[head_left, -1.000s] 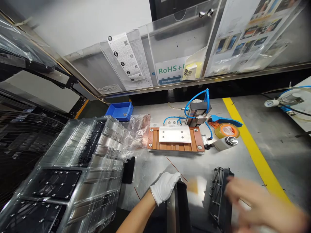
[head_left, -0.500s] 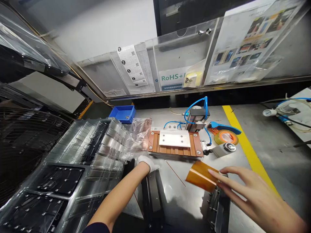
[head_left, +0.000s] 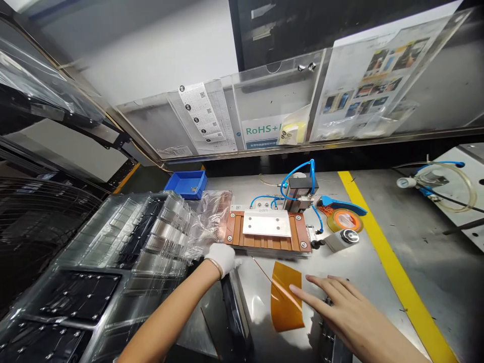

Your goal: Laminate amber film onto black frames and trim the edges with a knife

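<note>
Head view, the only one. My right hand (head_left: 342, 311) is open, fingers spread, nothing clasped; the index fingertip is right at the near-side edge of the amber film (head_left: 284, 315), probably touching, hard to be sure. Film lies on the counter (head_left: 257, 307), just left of that hand, long axis running away from me, slightly curled. Right hand is clearly nearer to it than my left.

My left hand (head_left: 221, 258), white glove, sits at the far end of a long black part (head_left: 236, 315); can't tell if it's clenched or just resting. Brown fixture (head_left: 268, 244) is ahead, between both hands; tape roll (head_left: 345, 221) beyond the right hand. Clear trays (head_left: 151, 282) left of the left hand.

Hidden: left fingertips mostly; a second black part (head_left: 325, 330) sits largely under my right hand, cut off at the bottom. Thin brown line (head_left: 260, 267) reaches the film, unclear whether it goes under.
</note>
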The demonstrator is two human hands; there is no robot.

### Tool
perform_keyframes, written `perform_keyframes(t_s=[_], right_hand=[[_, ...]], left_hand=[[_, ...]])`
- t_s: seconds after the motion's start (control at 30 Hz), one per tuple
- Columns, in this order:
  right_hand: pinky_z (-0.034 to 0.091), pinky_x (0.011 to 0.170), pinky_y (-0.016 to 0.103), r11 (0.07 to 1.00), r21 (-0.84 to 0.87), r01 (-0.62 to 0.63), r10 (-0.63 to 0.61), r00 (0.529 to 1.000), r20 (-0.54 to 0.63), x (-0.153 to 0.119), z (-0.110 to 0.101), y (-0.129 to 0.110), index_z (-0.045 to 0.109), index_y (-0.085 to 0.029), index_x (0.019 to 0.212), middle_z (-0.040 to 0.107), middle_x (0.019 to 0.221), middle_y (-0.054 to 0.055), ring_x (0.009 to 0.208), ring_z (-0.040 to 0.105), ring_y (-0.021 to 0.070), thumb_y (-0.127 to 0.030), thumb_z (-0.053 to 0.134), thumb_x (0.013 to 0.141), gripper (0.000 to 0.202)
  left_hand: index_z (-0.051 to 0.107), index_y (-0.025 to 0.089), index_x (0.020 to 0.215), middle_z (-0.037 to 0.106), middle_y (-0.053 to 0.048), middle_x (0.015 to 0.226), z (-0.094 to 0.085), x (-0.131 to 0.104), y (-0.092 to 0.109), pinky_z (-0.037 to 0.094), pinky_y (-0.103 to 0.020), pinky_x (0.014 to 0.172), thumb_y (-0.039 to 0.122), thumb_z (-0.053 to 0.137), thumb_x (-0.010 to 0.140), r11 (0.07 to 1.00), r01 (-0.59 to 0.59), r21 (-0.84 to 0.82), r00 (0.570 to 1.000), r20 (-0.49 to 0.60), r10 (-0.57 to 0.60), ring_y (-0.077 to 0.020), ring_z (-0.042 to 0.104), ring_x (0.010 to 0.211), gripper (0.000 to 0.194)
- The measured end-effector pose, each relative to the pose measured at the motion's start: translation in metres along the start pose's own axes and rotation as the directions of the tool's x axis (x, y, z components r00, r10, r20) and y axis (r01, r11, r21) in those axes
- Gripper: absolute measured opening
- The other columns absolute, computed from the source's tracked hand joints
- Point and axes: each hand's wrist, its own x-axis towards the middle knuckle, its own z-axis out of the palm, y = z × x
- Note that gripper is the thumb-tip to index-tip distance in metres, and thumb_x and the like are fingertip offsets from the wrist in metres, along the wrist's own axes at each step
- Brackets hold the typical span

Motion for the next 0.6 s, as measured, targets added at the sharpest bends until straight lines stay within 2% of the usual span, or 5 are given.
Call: perform_keyframes(t_s=[0.1,0.2,0.3,0.5,0.6], right_hand=[[0.05,0.077,0.039,0.997,-0.024,0.071,-0.071,0.997,0.001,0.005,0.003,-0.008,0.038,-0.04,0.145,0.07,0.114,0.006,0.09,0.066,0.0251,0.006,0.041,0.059,0.098],[0.048,0.08,0.04,0.988,0.007,0.151,-0.151,0.988,-0.034,0.012,0.004,-0.016,0.033,-0.037,0.148,0.071,0.115,0.008,0.091,0.067,0.0254,0.0,0.044,0.056,0.1],[0.044,0.081,0.04,0.973,0.003,0.233,-0.232,0.971,-0.053,0.019,0.001,-0.019,0.036,-0.035,0.147,0.071,0.113,0.009,0.092,0.067,0.0256,-0.003,0.044,0.056,0.097],[0.04,0.083,0.038,0.942,0.011,0.335,-0.333,0.941,-0.066,0.03,-0.012,-0.016,0.041,-0.032,0.144,0.071,0.115,0.008,0.094,0.064,0.0249,-0.005,0.046,0.065,0.083],[0.042,0.082,0.038,0.937,-0.013,0.349,-0.349,0.935,-0.066,0.028,-0.01,-0.015,0.041,-0.029,0.144,0.071,0.115,0.007,0.096,0.064,0.0233,-0.006,0.044,0.069,0.079]], left_hand=[[0.075,0.026,0.101,0.074,-0.005,0.106,-0.017,-0.026,0.02,0.047,-0.032,0.088,0.061,0.043,0.088,0.959,-0.232,-0.163,0.971,0.016,0.238,-0.025,0.066,0.101,0.049],[0.072,0.028,0.111,0.072,0.0,0.114,-0.02,-0.039,0.035,0.047,-0.024,0.089,0.054,0.049,0.089,0.831,-0.375,-0.411,0.887,0.102,0.451,-0.0194,0.066,0.105,0.042],[0.074,0.024,0.108,0.073,-0.003,0.111,-0.014,-0.038,0.037,0.048,-0.029,0.092,0.05,0.055,0.087,0.753,-0.323,-0.574,0.851,0.172,0.496,-0.0234,0.066,0.107,0.039],[0.077,0.027,0.101,0.076,-0.001,0.097,-0.003,-0.026,0.028,0.051,-0.03,0.087,0.051,0.068,0.076,0.721,-0.218,-0.658,0.814,0.285,0.506,-0.0233,0.069,0.096,0.036],[0.079,0.026,0.09,0.077,-0.001,0.087,-0.002,-0.028,0.029,0.052,-0.03,0.081,0.045,0.075,0.07,0.726,-0.181,-0.663,0.839,0.28,0.466,-0.023,0.069,0.087,0.028]])
